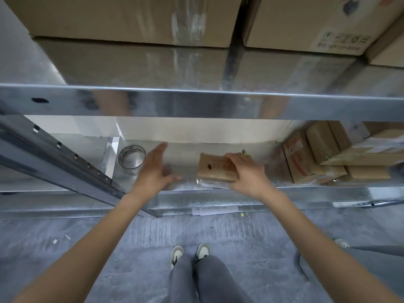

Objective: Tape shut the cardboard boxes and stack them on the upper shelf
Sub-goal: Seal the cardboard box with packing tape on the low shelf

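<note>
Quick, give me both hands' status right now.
Left hand: open, fingers straight, holding nothing, near the tape roll but not touching it.
Right hand: fingers curled over the small cardboard box on the lower shelf, gripping it.

Box (216,169) print blurred, unreadable

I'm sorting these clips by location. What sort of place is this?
Probably a warehouse or stockroom. Galvanised metal shelving holds large cardboard cartons above and smaller cardboard boxes below, a roll of clear packing tape lies on the lower shelf, and the floor is bare concrete.
</note>
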`<state>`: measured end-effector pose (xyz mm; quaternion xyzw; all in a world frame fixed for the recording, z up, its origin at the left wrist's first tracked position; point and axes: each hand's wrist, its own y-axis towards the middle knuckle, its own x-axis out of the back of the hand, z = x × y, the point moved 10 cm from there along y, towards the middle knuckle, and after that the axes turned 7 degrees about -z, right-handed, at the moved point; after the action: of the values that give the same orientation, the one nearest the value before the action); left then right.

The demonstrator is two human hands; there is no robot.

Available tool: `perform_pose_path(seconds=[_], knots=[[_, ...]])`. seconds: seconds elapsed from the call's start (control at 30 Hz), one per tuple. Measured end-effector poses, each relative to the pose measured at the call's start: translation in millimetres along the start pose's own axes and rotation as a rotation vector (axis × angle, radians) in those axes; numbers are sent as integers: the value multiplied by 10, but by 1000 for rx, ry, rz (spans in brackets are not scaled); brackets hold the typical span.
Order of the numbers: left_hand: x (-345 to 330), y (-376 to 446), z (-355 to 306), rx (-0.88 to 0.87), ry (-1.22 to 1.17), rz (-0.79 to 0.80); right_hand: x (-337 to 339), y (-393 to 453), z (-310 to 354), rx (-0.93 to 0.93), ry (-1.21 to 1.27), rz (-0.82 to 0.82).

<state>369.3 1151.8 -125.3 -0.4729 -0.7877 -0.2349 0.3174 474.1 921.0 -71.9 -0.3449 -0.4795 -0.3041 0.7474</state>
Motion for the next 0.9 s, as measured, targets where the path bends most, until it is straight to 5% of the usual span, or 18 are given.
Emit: perform_pose_path(seconds=[0.1,0.2,0.4,0.63,0.9], knots=[[-482,-38,-456,18,-188,313,-5,79,-53,81,-19,79],[-802,-111,-692,46,-290,453,-53,109,-16,140,-89,110],[-774,-240,-802,-44,-266,292,-75,63,89,191,-277,3],[-724,-39,-815,-38,-242,358,-236,-22,503,362,-290,-27],[-704,-43,-740,25,-262,363,-329,-389,579,352,-245,-187]])
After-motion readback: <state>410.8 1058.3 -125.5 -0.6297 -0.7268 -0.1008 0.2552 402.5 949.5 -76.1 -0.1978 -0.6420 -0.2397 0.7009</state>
